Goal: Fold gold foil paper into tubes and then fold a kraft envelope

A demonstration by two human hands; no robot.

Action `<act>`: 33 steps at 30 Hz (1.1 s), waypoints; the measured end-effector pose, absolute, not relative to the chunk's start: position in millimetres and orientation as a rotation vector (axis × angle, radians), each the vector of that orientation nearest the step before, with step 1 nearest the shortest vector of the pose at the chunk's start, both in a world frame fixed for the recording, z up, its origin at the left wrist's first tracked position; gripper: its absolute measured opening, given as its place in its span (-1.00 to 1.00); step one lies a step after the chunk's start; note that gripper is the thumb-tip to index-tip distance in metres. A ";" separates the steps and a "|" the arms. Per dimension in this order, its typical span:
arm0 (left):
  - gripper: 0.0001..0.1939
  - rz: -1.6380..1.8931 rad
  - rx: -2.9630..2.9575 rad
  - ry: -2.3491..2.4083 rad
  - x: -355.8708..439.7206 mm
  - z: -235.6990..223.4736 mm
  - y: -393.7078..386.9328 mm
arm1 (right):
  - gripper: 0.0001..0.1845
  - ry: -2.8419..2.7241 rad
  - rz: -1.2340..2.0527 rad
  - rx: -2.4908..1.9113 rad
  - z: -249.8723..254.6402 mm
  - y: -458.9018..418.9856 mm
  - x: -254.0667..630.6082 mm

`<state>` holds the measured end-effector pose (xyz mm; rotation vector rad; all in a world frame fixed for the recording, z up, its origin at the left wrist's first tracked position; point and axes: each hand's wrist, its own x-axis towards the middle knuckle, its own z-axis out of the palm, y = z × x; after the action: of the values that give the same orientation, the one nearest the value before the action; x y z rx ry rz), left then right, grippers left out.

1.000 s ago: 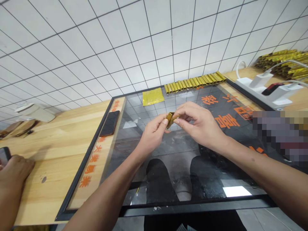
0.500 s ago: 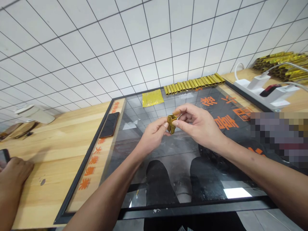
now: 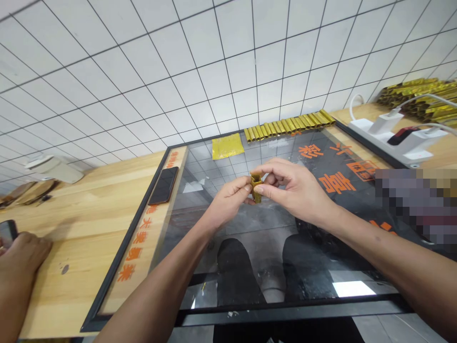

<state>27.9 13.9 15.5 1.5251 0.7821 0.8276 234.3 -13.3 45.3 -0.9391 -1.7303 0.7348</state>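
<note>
Left hand (image 3: 228, 201) and right hand (image 3: 296, 191) pinch a small gold-foil tube (image 3: 256, 188) between their fingertips; finished-looking tubes (image 3: 289, 125) lie lined up beyond, one flat sheet (image 3: 227, 146) remaining

Wooden bench (image 3: 71, 224), framed glass panel (image 3: 250, 233), smartphone (image 3: 163, 186)

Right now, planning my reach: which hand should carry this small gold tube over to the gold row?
Probably the right hand: it grips the small gold tube and sits closer to the row of gold tubes than the left hand, which also holds it.
</note>
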 end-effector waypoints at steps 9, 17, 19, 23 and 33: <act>-0.69 0.866 1.515 0.835 31.1 21.3 13.2 | -0.81 -1.571 0.898 -1.020 36.6 -9.2 239.9; -0.76 0.924 1.492 0.916 33.3 28.2 10.8 | -0.82 -1.588 0.910 -1.035 35.8 -3.7 242.6; -0.73 0.923 1.483 0.915 34.3 29.5 8.9 | -0.82 -1.578 0.930 -1.038 35.4 -2.6 242.9; -0.76 0.936 1.523 0.938 37.2 32.5 5.1 | -0.81 -1.534 0.968 -1.052 35.5 -0.7 244.4; -0.83 0.959 1.600 0.962 37.5 30.2 4.7 | -0.60 -1.517 1.076 -1.021 41.7 0.5 246.7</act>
<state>37.5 4.7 30.2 1.6004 0.9616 0.9586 246.7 0.5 41.7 -1.0205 -1.5169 1.0757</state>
